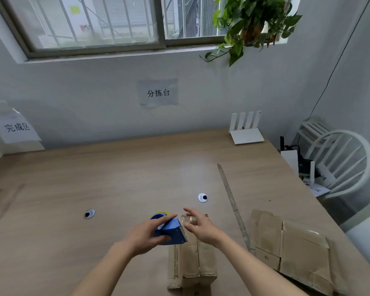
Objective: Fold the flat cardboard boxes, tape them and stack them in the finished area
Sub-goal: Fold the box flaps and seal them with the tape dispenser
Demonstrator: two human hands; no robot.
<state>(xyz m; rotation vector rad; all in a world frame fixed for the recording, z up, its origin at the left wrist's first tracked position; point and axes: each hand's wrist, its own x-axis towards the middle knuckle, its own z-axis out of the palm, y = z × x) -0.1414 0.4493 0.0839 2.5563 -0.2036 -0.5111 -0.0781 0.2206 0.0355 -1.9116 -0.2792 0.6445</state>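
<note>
Folded box sits just below your hands, long axis running away from you, your left hand gripping the tape dispenser while your right hand hovers, fingers loosely spread, nearer its far end.

Head camera looks down across the table.

Two bare arms come up from the bottom edge. No sleeves cover them as far as the picture shows. The left hand and the right hand wear no gloves. No rings, watch or bands show on the fingers or wrists. The nails look short and plain.
</note>
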